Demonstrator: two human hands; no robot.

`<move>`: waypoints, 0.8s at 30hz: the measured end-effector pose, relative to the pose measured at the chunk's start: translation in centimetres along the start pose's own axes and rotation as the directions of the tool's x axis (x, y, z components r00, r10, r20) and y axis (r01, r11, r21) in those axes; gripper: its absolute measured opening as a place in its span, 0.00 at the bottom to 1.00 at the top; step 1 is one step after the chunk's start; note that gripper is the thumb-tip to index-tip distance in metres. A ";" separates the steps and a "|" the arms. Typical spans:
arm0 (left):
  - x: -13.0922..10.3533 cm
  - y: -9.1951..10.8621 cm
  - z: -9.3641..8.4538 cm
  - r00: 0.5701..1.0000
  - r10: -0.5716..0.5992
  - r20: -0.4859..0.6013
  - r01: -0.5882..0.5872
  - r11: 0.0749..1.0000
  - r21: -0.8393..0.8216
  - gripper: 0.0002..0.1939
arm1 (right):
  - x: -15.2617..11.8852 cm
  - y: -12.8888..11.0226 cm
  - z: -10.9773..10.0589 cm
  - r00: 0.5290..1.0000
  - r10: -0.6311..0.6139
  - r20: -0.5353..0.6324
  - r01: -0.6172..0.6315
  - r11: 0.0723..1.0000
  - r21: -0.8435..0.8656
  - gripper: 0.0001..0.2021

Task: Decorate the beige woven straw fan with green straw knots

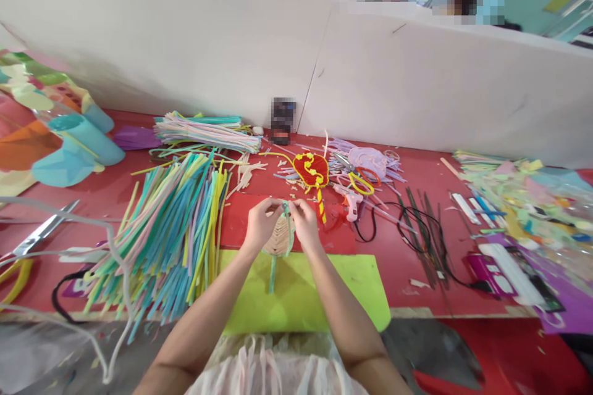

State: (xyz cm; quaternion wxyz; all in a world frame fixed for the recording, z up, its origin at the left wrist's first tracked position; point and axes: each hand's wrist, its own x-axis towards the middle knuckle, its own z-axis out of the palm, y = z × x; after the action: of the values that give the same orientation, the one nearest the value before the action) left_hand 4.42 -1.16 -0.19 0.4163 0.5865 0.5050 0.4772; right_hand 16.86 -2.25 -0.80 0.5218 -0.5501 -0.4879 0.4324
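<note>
My left hand (pixel 263 221) and my right hand (pixel 303 221) meet near the middle of the table, fingertips pinched on a green pipe cleaner (pixel 286 208) at the top of a leaf-shaped piece. The leaf-shaped piece (pixel 278 236) is beige with ribbed rows. A green strand hangs down its right side, and a green stem (pixel 272 274) points toward me. Beneath lie a red sheet (pixel 236 222) and a yellow-green mat (pixel 301 302). Just beyond my hands rests a red fan-shaped piece (pixel 308 168) with yellow twisted trim and a yellow handle.
Pipe cleaners (pixel 171 234) are heaped at the left, beside large scissors (pixel 44 236). Right of centre are a pink glue gun (pixel 352 200), smaller scissors (pixel 345 163) and dark cables (pixel 445 253). A white partition (pixel 185 37) rises behind the table. White wire loops (pixel 123 271) cross the left foreground.
</note>
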 end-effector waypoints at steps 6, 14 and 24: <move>0.1 0.1 -0.1 0.999 -0.036 -0.005 0.036 0.999 0.002 0.07 | -0.4 -0.4 -0.2 1.000 -0.011 -0.007 0.011 1.000 -0.024 0.13; 0.3 0.0 -0.3 0.997 -0.074 -0.022 0.072 0.996 -0.057 0.09 | -1.2 -0.8 -0.6 0.995 -0.088 0.047 0.095 0.980 -0.173 0.12; 1.9 -1.2 -1.3 0.961 -0.128 0.244 0.166 0.975 -0.144 0.15 | -0.9 -2.1 -1.7 0.967 -0.165 0.194 0.209 0.949 -0.236 0.11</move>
State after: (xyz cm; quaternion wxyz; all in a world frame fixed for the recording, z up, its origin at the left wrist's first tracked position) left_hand 2.95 0.90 -0.86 0.5538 0.5630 0.4541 0.4125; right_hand 18.23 -3.42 1.44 0.4417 -0.5243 -0.6326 0.3604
